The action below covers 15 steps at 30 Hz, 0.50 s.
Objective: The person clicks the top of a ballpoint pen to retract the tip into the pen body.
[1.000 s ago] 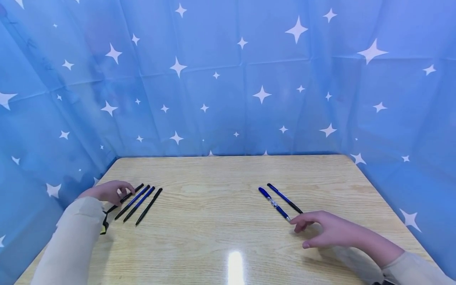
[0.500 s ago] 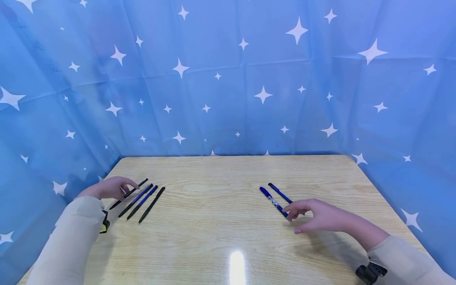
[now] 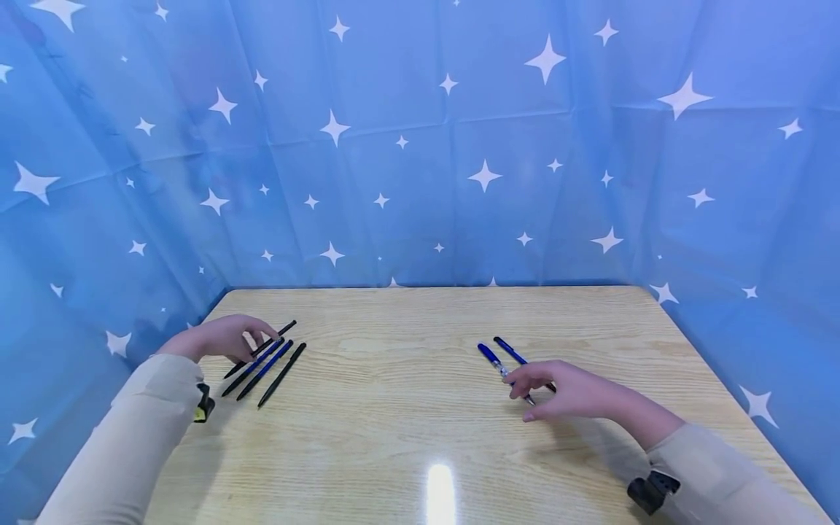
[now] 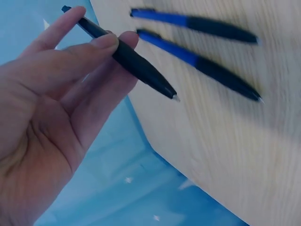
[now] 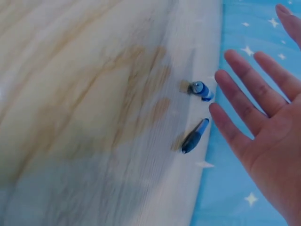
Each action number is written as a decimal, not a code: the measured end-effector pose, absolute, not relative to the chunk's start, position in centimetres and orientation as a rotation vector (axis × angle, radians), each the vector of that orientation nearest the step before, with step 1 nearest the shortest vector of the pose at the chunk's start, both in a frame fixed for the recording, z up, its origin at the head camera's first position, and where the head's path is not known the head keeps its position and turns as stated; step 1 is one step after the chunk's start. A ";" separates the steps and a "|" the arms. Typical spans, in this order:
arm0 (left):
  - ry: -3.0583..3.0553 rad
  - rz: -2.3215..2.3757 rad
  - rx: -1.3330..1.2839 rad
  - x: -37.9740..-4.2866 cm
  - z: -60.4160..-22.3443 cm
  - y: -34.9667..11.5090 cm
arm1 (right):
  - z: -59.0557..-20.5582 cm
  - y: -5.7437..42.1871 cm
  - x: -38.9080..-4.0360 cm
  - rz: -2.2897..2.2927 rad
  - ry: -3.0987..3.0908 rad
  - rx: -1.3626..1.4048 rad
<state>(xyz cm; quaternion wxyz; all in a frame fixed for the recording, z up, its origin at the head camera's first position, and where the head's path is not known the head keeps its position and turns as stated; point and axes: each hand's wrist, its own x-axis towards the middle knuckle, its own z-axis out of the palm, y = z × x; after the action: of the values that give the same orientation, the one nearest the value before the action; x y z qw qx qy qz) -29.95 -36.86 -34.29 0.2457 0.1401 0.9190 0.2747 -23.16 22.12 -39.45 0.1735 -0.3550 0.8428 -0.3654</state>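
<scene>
My left hand pinches a black pen between thumb and fingers, raised above the table at the left. Beneath and beside it lie two blue pens with black grips, the nearer blue pen and the farther blue pen, then another black pen. My right hand, fingers spread and relaxed, hovers over two pens at the right and partly covers them in the head view. One is a blue pen with a patterned barrel; the other is a blue pen with a black grip.
Both groups of pens lie on a pale wood-grain table. Blue cloth with white stars hangs behind the table and along its sides. A bright light reflection shows near the front middle of the tabletop.
The left hand has lifted the black pen and carried it right and away, toward the blue pens. The right hand has moved left and slightly forward, now over the patterned pen.
</scene>
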 end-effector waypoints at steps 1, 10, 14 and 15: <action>2.503 0.751 0.384 -29.9 -34.2 -36.4 | -39.5 22.0 -23.3 -1.042 2.389 -1.007; 2.512 0.724 0.506 -29.9 -33.6 -32.8 | -39.5 21.3 -23.9 -1.075 2.376 -0.967; 2.529 0.741 0.693 -29.8 -33.5 -31.5 | -39.5 20.8 -24.2 -1.069 2.390 -0.982; 2.531 0.756 0.714 -29.7 -33.4 -31.1 | -39.5 20.7 -24.3 -1.071 2.393 -0.984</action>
<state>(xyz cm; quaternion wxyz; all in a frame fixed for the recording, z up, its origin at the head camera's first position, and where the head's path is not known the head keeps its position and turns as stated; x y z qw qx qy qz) -29.70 -31.06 -33.43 0.2011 0.2556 0.9061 0.2707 -24.33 20.65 -39.51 0.1699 -0.3464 0.8421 -0.3768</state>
